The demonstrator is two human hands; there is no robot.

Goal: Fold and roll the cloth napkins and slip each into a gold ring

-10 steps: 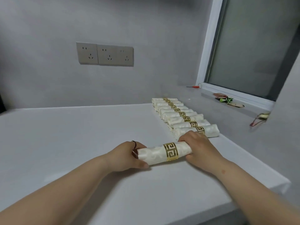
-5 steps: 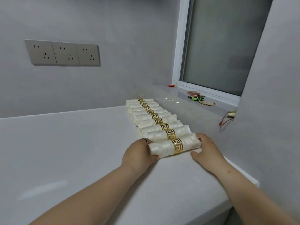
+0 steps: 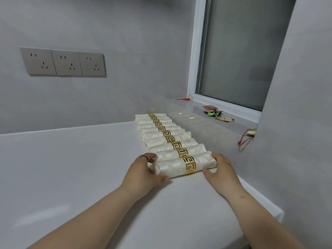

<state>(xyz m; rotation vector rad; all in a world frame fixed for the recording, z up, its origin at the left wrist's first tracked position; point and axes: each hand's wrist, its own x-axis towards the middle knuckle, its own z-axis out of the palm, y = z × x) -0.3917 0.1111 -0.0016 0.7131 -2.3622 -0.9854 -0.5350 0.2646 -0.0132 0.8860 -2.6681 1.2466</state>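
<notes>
Spanning the scene, a plain white table (image 3: pixel 71 168) meets a grey wall (image 3: pixel 125 42), with a frosted white-framed window (image 3: pixel 233 60) far right and a beige triple socket plate (image 3: pixel 62 62) left. A row of ringed cream napkin rolls (image 3: pixel 158 131) lines the table's right side. The nearest cream rolled cloth napkin (image 3: pixel 172 167), in its gold fretwork ring (image 3: pixel 189 165), touches the row, with left hand (image 3: pixel 143 172) and right hand (image 3: pixel 221 170) fingers curled round its ends.

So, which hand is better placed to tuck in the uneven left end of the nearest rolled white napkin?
Left hand, probably: it grips that end of the cream rolled cloth napkin, while the right hand holds the opposite end.
</notes>
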